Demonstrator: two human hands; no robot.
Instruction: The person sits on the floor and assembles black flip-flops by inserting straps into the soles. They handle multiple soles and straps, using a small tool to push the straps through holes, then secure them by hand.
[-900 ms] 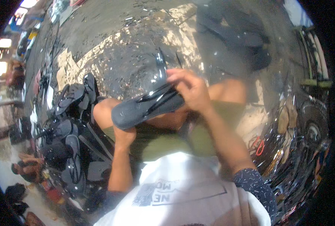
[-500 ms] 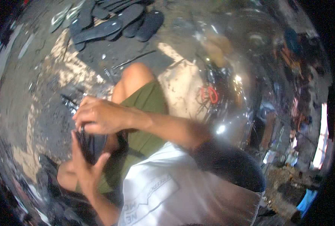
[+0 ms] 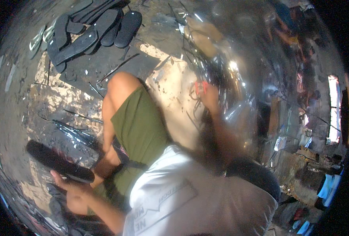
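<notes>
My left hand (image 3: pixel 70 185) grips a long black flip-flop sole (image 3: pixel 50 158) near its heel end, at the lower left beside my knee. The sole is tilted, and a thin strip seems to stand up from it, too small to make out. My right hand (image 3: pixel 210 98) is reached out to the right, at the red loop handles (image 3: pixel 199 87) of what look like scissors. Its fingers are blurred, so whether they hold the handles does not show. Thin black strips (image 3: pixel 74 133) lie on the ground between my left hand and my shin.
Several black soles (image 3: pixel 103 29) are heaped at the far left, with a pair of pale straps (image 3: pixel 41 39) beside them. A dark flat sheet (image 3: pixel 103 74) and a worn pale board (image 3: pixel 168 88) lie before my knees. Shiny clear plastic (image 3: pixel 237 94) spreads at right.
My hands were together over the black sole; now they are apart. My right hand has moved right to the red handles, while the left keeps the sole, which now points outward. The view has shifted.
</notes>
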